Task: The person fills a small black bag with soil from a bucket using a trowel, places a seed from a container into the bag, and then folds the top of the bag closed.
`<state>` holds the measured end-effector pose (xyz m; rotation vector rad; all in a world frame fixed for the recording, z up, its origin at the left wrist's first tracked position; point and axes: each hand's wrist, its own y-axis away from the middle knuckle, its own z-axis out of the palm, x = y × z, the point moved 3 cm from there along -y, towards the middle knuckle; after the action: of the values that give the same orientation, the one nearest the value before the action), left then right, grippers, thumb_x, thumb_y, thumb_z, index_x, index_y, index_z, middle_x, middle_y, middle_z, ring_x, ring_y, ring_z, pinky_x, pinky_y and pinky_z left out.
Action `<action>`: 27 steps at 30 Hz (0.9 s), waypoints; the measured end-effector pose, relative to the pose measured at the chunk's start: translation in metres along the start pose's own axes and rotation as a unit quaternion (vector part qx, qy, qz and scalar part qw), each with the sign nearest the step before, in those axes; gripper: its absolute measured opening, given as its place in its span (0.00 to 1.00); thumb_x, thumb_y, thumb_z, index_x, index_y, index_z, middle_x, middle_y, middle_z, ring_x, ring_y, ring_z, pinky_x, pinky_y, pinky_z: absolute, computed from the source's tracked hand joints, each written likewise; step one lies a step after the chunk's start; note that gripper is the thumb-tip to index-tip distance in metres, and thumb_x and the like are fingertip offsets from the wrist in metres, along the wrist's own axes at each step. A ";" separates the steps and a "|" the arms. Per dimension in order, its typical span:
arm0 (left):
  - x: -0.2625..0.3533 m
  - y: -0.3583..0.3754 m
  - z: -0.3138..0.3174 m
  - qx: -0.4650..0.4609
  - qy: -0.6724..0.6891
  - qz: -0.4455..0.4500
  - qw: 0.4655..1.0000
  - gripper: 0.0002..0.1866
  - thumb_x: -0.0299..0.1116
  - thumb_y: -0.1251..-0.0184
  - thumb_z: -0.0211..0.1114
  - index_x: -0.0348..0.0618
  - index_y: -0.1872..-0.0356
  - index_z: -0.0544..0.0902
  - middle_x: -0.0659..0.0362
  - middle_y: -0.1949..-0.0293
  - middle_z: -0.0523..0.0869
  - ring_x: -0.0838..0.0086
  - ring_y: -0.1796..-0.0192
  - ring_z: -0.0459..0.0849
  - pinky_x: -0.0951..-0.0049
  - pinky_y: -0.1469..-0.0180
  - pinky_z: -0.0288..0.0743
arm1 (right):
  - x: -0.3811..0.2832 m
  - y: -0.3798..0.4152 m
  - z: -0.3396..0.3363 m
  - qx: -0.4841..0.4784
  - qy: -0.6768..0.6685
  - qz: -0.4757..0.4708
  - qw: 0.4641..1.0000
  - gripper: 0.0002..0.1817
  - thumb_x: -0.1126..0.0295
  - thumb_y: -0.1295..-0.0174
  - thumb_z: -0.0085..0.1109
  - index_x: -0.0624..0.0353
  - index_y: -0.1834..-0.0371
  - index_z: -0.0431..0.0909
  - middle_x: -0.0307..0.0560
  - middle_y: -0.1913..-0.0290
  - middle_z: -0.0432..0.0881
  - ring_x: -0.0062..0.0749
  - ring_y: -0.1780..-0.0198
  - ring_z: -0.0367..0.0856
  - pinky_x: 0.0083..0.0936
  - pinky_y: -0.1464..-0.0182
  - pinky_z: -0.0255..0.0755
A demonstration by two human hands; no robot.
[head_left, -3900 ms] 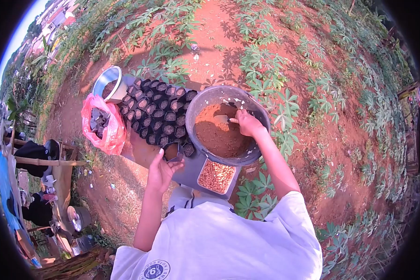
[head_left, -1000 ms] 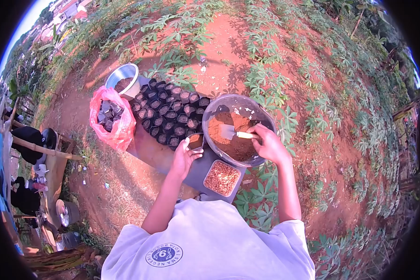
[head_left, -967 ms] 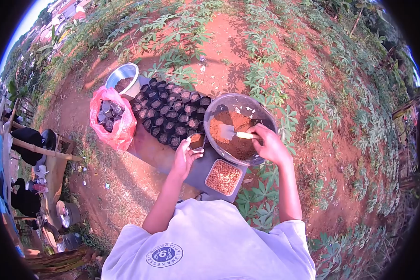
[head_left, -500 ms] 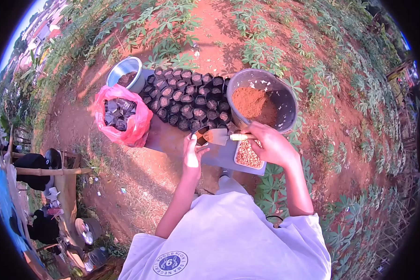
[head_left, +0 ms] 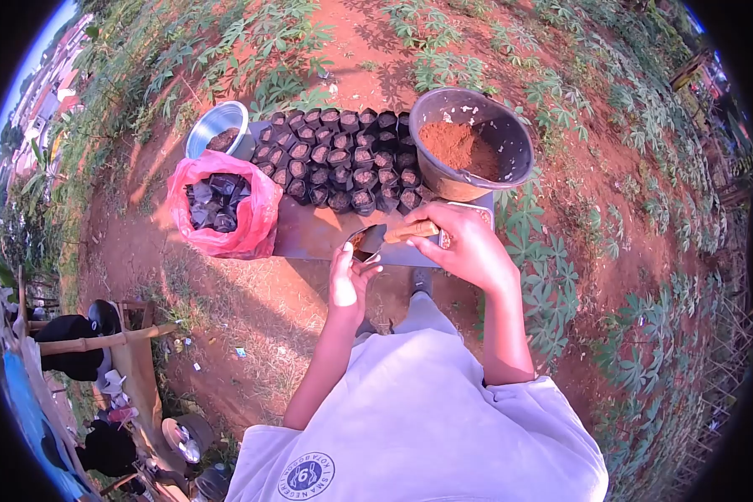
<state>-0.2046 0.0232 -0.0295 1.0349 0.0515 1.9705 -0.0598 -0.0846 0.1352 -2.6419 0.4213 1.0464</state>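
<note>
My left hand (head_left: 345, 283) holds a small black plastic planting bag (head_left: 361, 243) upright by its side, with reddish soil showing in its mouth. In my right hand (head_left: 470, 248) is a hand trowel (head_left: 412, 232), gripped by its wooden handle. Its blade is tilted down at the mouth of the bag, partly overlapping it. Just beyond both hands stand rows of small black bags filled with soil (head_left: 340, 157) on a low table (head_left: 303, 230). Partly hidden behind my right hand is a container of pale kernels (head_left: 482, 214).
A large dark bucket (head_left: 513, 159) with reddish soil stands at the table's right end. At the left are a blue bucket (head_left: 244, 138) of dark soil and a pink plastic bag (head_left: 263, 205) holding black bags. Leafy plants (head_left: 540, 243) grow alongside.
The trowel, earlier held flat with soil on its blade, is now tipped down into the black bag. My right hand has turned and moved slightly left. The whole view has shifted.
</note>
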 end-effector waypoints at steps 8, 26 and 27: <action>0.009 0.008 -0.016 -0.036 0.002 0.001 0.999 0.21 0.48 0.24 0.49 0.43 0.44 0.73 0.56 0.53 0.83 0.68 0.52 0.83 0.65 0.49 0.77 | -0.016 -0.010 0.022 0.076 0.000 -0.084 0.994 0.13 0.65 0.44 0.66 0.63 0.68 0.75 0.52 0.71 0.77 0.50 0.64 0.78 0.40 0.59 0.71; -0.020 -0.039 0.052 -0.038 -0.051 -0.006 0.998 0.20 0.48 0.23 0.48 0.43 0.46 0.74 0.55 0.54 0.85 0.65 0.53 0.85 0.62 0.49 0.78 | 0.057 0.006 -0.058 0.144 -0.064 -0.042 0.987 0.12 0.66 0.42 0.66 0.62 0.62 0.77 0.49 0.66 0.82 0.45 0.60 0.82 0.36 0.57 0.73; -0.023 -0.043 0.057 -0.025 -0.052 -0.009 0.998 0.19 0.48 0.23 0.48 0.43 0.48 0.74 0.56 0.55 0.85 0.64 0.52 0.85 0.61 0.49 0.78 | 0.066 0.008 -0.068 0.165 -0.085 -0.032 0.982 0.12 0.66 0.41 0.66 0.62 0.60 0.78 0.48 0.64 0.82 0.44 0.59 0.83 0.34 0.57 0.74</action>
<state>-0.1308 0.0137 -0.0245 1.0981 -0.0458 1.8885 0.0254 -0.1267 0.1360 -2.2414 0.4284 1.0686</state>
